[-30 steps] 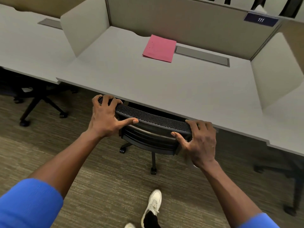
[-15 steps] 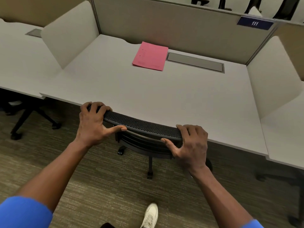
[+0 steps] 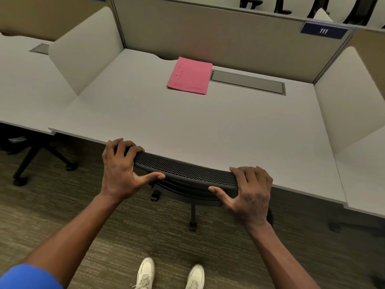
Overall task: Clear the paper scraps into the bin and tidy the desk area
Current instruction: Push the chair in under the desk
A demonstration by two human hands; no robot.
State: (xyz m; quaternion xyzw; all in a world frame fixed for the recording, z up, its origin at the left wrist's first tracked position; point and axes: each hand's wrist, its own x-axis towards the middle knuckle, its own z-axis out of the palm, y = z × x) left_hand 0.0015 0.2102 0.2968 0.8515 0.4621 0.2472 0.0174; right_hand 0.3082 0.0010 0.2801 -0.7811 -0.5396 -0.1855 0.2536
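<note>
A black mesh office chair stands tucked under the front edge of the white desk. My left hand grips the left end of its backrest top and my right hand grips the right end. A pink folder lies flat at the back middle of the desk, far from both hands. No paper scraps or bin are in view.
White side dividers and a beige back panel with a blue "111" label enclose the desk. A grey cable cover sits beside the folder. Another chair's base stands at the left on the carpet. My white shoes are below.
The chair has rolled forward under the desk with both hands on its backrest. I have stepped closer, and both feet now show.
</note>
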